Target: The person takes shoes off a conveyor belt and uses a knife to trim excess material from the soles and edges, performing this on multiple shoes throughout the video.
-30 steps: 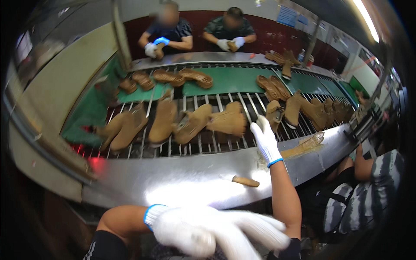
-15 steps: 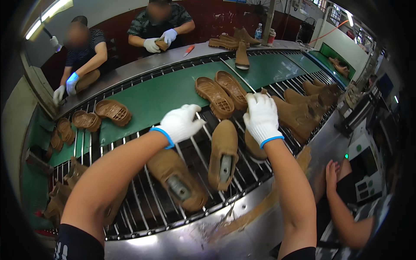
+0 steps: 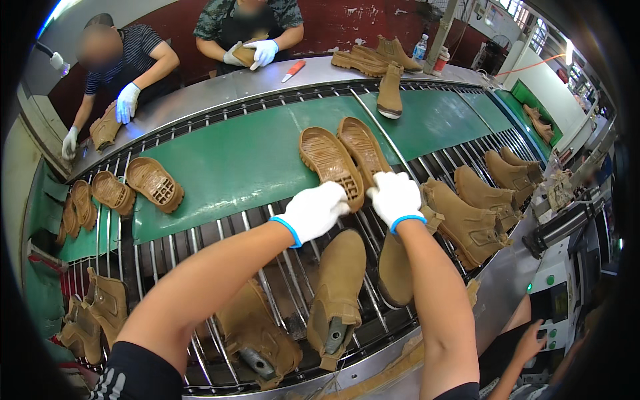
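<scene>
Two brown ridged shoe soles lie side by side in front of me, hollow side up, on the green belt's near edge. My left hand (image 3: 316, 211), in a white blue-cuffed glove, has its fingers closed at the heel of the left shoe sole (image 3: 329, 157). My right hand (image 3: 396, 199), gloved alike, closes at the heel of the right shoe sole (image 3: 362, 145); its fingertips are partly hidden. Beneath my hands, a tan boot upper (image 3: 339, 277) with a metal-fitted last inside lies on the rollers. Another boot upper (image 3: 259, 333) sits to its left, and a third (image 3: 396, 270) is partly behind my right forearm.
Several tan boots (image 3: 467, 220) line the rollers at right; more boots (image 3: 107, 300) stand at left. Loose soles (image 3: 155, 184) lie on the far-left belt (image 3: 220, 177). Across the conveyor, two gloved people handle boots near an orange-handled knife (image 3: 293, 70). A person's hand (image 3: 532, 341) shows lower right.
Both my hands have come together onto the heels of the two soles; the left moved right from over the rollers. The view has shifted. At far left, a co-worker's boot is now raised.
</scene>
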A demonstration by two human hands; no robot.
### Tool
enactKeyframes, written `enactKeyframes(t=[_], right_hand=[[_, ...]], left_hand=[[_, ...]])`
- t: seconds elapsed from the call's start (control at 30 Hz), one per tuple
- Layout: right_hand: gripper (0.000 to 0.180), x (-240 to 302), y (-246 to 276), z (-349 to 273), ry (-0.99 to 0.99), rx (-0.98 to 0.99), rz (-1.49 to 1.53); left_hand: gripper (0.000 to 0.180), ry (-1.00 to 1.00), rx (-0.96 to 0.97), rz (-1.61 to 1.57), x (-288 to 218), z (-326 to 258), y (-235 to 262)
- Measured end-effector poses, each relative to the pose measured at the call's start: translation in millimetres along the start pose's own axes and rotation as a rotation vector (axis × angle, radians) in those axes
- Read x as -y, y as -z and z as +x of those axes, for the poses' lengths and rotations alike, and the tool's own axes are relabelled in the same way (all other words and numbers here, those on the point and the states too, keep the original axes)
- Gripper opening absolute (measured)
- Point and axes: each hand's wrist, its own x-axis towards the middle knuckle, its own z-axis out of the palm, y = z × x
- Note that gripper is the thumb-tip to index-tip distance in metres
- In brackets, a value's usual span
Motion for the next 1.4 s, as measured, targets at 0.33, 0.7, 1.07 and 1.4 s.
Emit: enactKeyframes(t=[0.33, 0.7, 1.07, 1.4], right_hand=[[0.031, 77, 117, -107, 0.078, -0.031, 1.37], [0.024, 334, 141, -448, 0.971, -0.694, 0.901], [0.039, 422, 93, -597, 1.019, -0.155, 0.847], [0.038, 166, -11, -437, -0.51, -0.464, 0.584]], left_hand=[[0.044, 0.127, -0.487, -0.855, -65, -226, 195], [0.056, 0.173, -1.152, -0.04, -99, -750, 179], [0.031, 0.51, -0.67, 0.717, -112, -1025, 54], [0.04, 0.263, -0.889, 0.402, -143, -907, 42]])
